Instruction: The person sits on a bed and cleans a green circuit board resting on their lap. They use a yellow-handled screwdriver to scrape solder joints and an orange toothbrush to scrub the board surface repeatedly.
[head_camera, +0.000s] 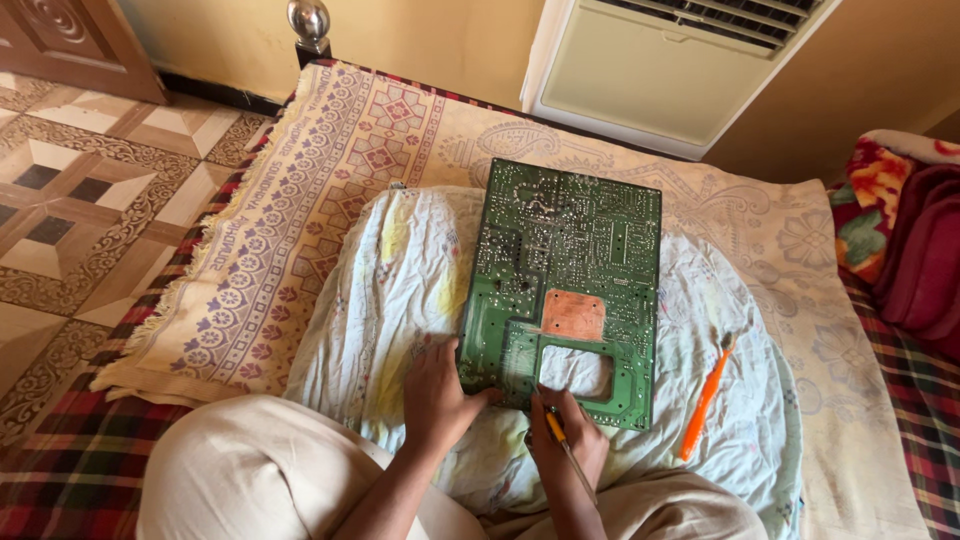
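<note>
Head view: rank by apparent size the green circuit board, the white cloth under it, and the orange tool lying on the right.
1. white cloth
2. green circuit board
3. orange tool

The differences are plain, so camera distance doesn't blur the ranking.

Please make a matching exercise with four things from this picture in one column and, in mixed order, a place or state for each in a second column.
Things:
1. circuit board
2. orange tool
3. left hand
4. right hand

Places or states:
A. lies alone on the white cloth, right of the board
B. grips a thin yellow-handled tool
C. lies flat, solder side up, on the cloth
D. rests at the board's near left corner

Pairs: 1-C, 2-A, 3-D, 4-B
</note>
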